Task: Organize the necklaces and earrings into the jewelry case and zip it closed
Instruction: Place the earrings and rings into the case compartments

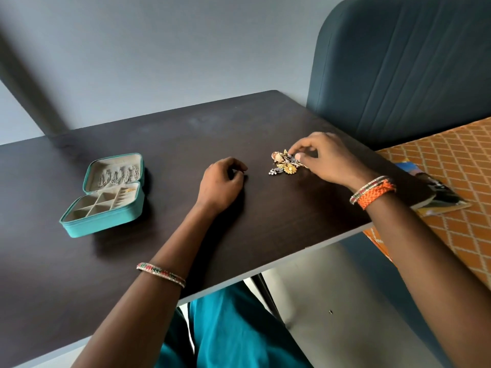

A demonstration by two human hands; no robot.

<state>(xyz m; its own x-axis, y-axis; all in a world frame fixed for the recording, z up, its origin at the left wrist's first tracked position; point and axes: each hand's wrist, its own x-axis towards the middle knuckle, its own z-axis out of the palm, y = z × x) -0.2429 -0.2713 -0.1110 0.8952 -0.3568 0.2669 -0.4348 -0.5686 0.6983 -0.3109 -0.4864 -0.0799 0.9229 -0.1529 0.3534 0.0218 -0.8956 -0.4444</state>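
One open teal jewelry case (102,205) sits at the tabletop's (186,134) left. One earring pile (285,163) lies right, pinched by the right hand (326,158). The left hand (221,181) rests loosely curled, holding nothing.

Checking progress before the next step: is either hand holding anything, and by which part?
The right hand pinches a piece at the top of the earring pile; which part cannot be told. The left hand holds nothing.

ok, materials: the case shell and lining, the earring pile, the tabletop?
Jewelry case: teal matte shell, looks like faux leather or fabric; beige lining looks soft, velvety. Earring pile: gold and silver-toned metal by its glint, likely plated. Table: dark wood-grain top with a pale edge, probably laminate.
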